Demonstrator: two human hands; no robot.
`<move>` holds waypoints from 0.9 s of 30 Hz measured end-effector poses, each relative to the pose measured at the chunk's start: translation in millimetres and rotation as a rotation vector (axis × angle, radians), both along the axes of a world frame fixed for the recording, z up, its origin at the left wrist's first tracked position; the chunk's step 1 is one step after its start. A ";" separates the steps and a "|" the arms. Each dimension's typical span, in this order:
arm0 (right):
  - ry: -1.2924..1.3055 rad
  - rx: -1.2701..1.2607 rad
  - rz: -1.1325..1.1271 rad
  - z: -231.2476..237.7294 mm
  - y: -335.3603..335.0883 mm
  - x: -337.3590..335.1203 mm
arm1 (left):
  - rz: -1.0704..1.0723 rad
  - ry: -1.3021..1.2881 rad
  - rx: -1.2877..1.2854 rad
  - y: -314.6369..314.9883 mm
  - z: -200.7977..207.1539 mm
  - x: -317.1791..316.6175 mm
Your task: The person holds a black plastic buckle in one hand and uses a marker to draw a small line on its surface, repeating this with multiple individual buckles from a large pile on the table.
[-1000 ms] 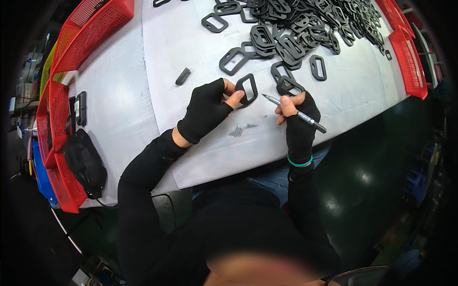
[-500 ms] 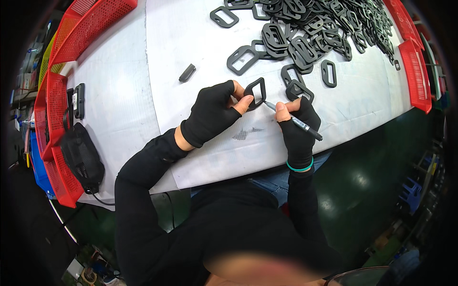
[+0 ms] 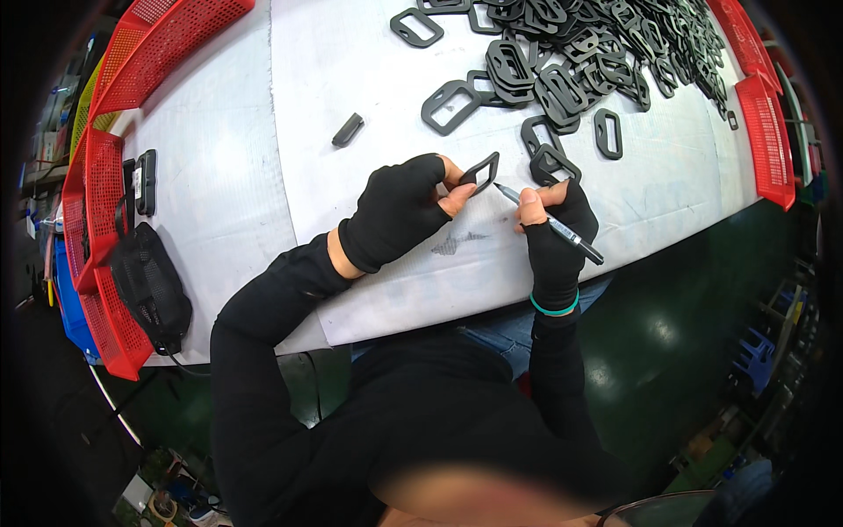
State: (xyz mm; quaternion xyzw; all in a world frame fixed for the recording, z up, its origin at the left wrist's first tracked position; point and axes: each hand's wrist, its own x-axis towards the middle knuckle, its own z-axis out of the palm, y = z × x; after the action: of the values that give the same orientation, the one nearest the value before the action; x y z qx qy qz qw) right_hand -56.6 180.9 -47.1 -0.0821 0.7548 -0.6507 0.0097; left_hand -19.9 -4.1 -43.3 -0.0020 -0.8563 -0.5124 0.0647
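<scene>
Between its thumb and fingers my left hand (image 3: 399,211) pinches a small black frame (image 3: 486,169) with a large opening, tilted nearly edge-on. My right hand (image 3: 558,220) grips a grey marker pen (image 3: 575,239), its tip just right of the frame and seemingly apart from it. Both hands wear black fingerless gloves. Just beyond my right hand, another black frame (image 3: 553,162) overlaps a second one on the white table. A pen cap (image 3: 349,130) lies by itself beyond my left hand.
A large heap of black frames (image 3: 580,70) covers the far right of the table. Red perforated baskets (image 3: 105,325) line the left side, and another red basket (image 3: 766,140) stands at the right edge. A black mesh pouch (image 3: 151,290) sits at the left.
The frame in my left hand has turned more edge-on and tilted rightward. My right hand has moved slightly right and down with the marker, drawing its tip off the frame.
</scene>
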 end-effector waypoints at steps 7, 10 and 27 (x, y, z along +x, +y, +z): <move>0.190 0.075 0.009 -2.6 -1.0 6.4 | -0.130 0.268 -0.368 3.3 -3.1 0.9; 0.211 0.100 0.026 0.4 -3.0 8.2 | -0.160 0.352 -0.419 3.5 -5.0 2.8; 0.251 0.172 0.052 0.3 -4.5 6.2 | -0.248 0.399 -0.451 0.9 -3.5 5.1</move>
State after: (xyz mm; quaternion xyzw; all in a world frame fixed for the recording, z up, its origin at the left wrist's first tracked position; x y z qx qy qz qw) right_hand -50.4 176.4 -46.8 -0.1812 0.8006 -0.5679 -0.0612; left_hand -14.8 -3.2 -46.8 -0.2209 -0.9119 -0.3034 0.1662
